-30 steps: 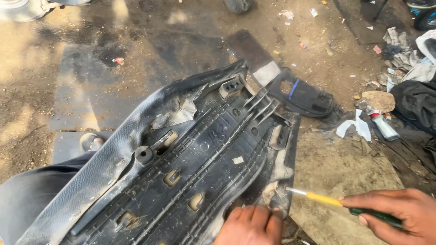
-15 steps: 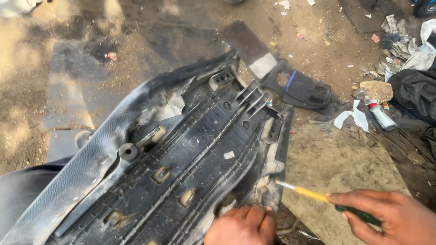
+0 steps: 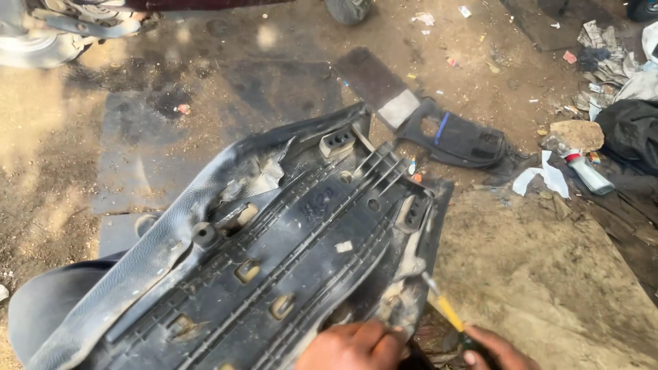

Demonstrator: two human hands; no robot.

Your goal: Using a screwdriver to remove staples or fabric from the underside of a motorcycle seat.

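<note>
Upturned black seat base [image 3: 288, 253] lying on the dirt ground [image 3: 548, 274]. Left hand [image 3: 353, 346] is gripping its torn edge; right hand [image 3: 490, 351] is holding a yellow-shafted screwdriver [image 3: 442, 305] against it. Black plastic panel [image 3: 456, 140], stone [image 3: 577, 133] and scrap are lying beyond.

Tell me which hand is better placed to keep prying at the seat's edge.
Likely the right hand: it holds the yellow screwdriver, whose tip sits at the upturned seat edge. The left hand is pressed on the seat, steadying it.
</note>
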